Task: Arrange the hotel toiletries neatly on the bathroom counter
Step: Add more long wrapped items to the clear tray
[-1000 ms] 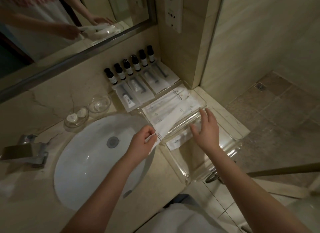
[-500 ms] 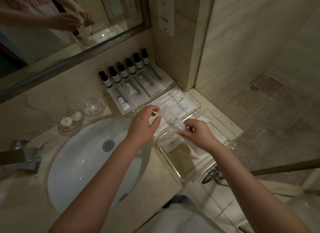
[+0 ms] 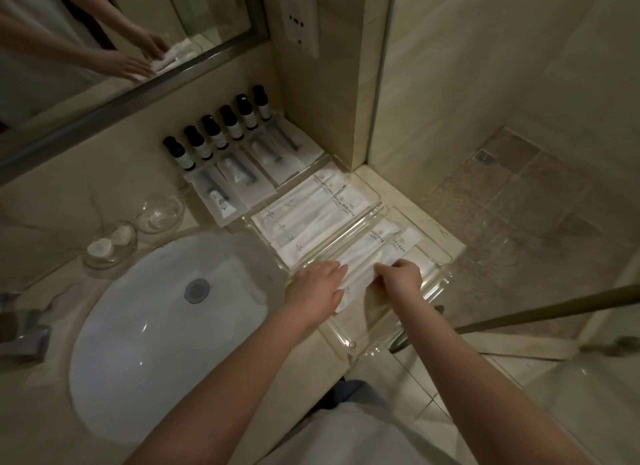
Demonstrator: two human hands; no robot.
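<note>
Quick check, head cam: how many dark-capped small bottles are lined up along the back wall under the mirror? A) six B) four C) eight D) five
A: six small bottles stand in one row against the wall below the mirror, behind the flat white packets.

Bare forearms, no sleeves or jewellery in view — pale top and dark trousers below.
</note>
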